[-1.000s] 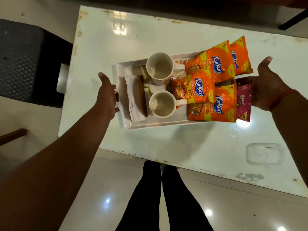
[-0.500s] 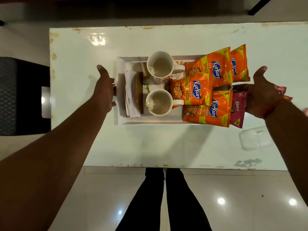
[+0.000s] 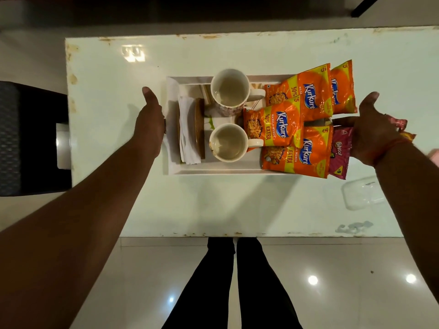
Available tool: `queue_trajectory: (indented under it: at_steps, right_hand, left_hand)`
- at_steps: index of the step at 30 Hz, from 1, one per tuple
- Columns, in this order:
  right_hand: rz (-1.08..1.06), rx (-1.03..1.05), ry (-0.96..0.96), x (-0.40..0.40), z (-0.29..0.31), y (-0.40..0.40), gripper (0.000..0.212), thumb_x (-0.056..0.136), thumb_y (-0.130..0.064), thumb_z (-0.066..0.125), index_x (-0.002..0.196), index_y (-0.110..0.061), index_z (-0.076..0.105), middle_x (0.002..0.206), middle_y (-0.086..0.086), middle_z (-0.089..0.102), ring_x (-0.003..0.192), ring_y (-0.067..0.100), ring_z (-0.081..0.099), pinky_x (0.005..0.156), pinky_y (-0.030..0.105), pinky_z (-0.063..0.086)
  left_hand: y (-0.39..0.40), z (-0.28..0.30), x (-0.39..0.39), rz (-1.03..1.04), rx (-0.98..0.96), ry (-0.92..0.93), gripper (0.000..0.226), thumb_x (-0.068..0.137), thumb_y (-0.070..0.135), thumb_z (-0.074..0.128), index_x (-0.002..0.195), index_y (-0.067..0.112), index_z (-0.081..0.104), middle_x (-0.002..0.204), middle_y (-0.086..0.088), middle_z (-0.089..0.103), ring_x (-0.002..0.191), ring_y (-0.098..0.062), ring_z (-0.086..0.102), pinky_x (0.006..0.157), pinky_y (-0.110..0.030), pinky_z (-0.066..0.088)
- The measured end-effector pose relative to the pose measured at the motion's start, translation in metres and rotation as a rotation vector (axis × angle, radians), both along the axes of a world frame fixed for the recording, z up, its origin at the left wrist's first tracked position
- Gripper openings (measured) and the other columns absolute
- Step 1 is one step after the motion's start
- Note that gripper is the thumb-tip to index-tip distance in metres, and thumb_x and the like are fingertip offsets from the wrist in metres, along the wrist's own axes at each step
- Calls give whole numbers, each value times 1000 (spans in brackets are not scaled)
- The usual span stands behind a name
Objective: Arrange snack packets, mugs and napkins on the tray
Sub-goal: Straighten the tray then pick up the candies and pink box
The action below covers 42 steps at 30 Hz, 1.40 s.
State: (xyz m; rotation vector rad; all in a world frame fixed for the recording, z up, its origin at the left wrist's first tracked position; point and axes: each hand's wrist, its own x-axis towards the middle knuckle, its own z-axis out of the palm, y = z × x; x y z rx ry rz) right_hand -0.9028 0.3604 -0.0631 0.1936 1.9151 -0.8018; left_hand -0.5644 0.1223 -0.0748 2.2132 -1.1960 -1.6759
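Note:
A white tray (image 3: 225,172) is held just above the white table, casting a shadow on it. My left hand (image 3: 148,122) grips its left end, thumb up. My right hand (image 3: 375,129) grips its right end, with the fingers hidden under the packets. On the tray stand two white mugs, one far (image 3: 230,89) and one near (image 3: 226,143), both empty. Left of them are folded white napkins (image 3: 187,129) in a wooden holder (image 3: 200,129). Several orange Kurkure packets (image 3: 278,124) and a pink Bingo packet (image 3: 339,153) overlap on the right half.
The white table (image 3: 213,55) has chipped edges. On its right side lies a clear plastic container (image 3: 363,193). A black chair (image 3: 28,138) stands off the table's left end. My legs (image 3: 237,281) are at the near edge. More packet ends (image 3: 401,123) show behind my right wrist.
The view has swung square to the table. The tray, held at both ends throughout, now sits further right over the table. The contents have not shifted.

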Motion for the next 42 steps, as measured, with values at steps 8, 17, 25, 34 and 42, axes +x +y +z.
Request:
queue_trajectory:
  at_steps: [8,17,25,34,42]
  right_hand:
    - [419,19,923,40,17,16,71,98,-58,31,148,-7,30,149,19,37,138,34,36,110,47,33]
    - [845,78,1020,63,20,68,87,89,-76,18,156,-22,4,165,6,0,151,32,0,118,59,15]
    - [878,25,977,-1,17,139,86,90,-76,18,156,-25,-1,165,3,-5,152,30,-3,117,61,15]
    - [894,49,961,-97,2,192,84,91,-73,22,156,-23,5,165,5,-2,151,33,2,117,59,16]
    - [962,70,1018,-149,-51,175,53,92,-40,56,137,-12,48,151,16,38,142,39,29,116,53,26]
  left_hand:
    - [57,31,-37,-772,-766,-344,73,94,62,14,151,19,30,160,-11,26,148,-32,20,119,-52,16]
    - [164,57,-106,-1244,-888,-348,78,93,71,7,157,26,5,166,-7,-3,151,-35,-8,116,-65,5]
    - [256,54,-208,-1270,-835,-380,79,92,70,7,157,25,4,165,-9,-4,150,-39,-8,116,-66,5]
    - [305,32,-311,-1359,-846,-391,73,95,65,4,156,26,12,166,-2,7,152,-34,-3,117,-64,5]
    - [286,-20,-360,-1601,-966,-513,42,88,32,64,126,16,57,126,-10,61,127,-33,50,118,-63,11]
